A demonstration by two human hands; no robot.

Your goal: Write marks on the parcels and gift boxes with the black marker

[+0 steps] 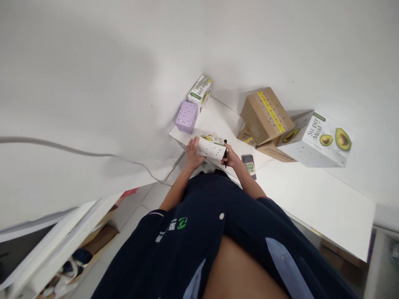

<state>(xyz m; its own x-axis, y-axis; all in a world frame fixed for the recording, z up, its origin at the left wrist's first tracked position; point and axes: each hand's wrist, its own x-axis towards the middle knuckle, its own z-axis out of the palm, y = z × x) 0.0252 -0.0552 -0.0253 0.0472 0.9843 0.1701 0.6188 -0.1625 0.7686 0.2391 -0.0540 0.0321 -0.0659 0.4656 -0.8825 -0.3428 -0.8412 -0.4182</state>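
A small white carton (pixel 212 148) with avocado pictures and dark dots lies on its side at the front edge of the white table. My left hand (pixel 193 153) is closed around its left end, thumb below and fingers over the top. At the right end, my right hand (pixel 231 157) grips a slim black pen-like tool (pixel 225 154), held across that end. I cannot tell whether the tool touches the carton. Just right of my right hand lies a dark phone (pixel 249 166) with a green picture on it.
A purple dotted box (pixel 187 116) and another avocado carton (pixel 200 92) stand at the back left. On the right are brown cardboard boxes (pixel 267 116) and a large white avocado box (pixel 326 139). A grey cable (pixel 77 146) hangs along the left wall. The white table (pixel 321 199) extends right.
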